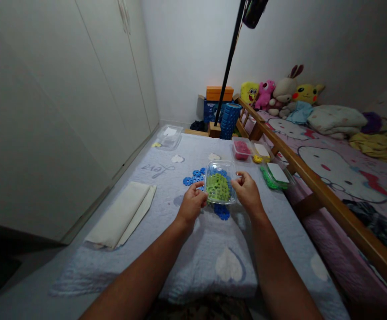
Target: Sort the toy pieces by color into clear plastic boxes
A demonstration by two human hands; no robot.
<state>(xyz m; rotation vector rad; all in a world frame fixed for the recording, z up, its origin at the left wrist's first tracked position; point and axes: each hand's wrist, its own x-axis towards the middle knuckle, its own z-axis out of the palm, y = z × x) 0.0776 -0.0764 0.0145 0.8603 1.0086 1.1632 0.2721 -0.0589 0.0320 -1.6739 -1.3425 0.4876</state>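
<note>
Both hands grip a clear plastic container point(220, 165) by its opposite sides, above the cloth in the middle. Light green toy pieces point(218, 188) lie in its lower part and show through the plastic. My left hand point(193, 202) is closed on the left rim, thumb and forefinger at the edge. Pinching the right rim is my right hand point(246, 191). Blue flower-shaped pieces point(189, 181) lie on the cloth around and behind the container; one more group of blue pieces point(222, 212) shows just below it. The container hides part of the blue pieces.
Along the right edge stand containers with pink pieces point(241, 150), yellow pieces point(258, 158) and green pieces point(273, 180). A clear container point(169, 137) sits at the far left. A folded beige cloth point(123, 215) lies left. A wooden bed rail point(313, 186) borders the right side.
</note>
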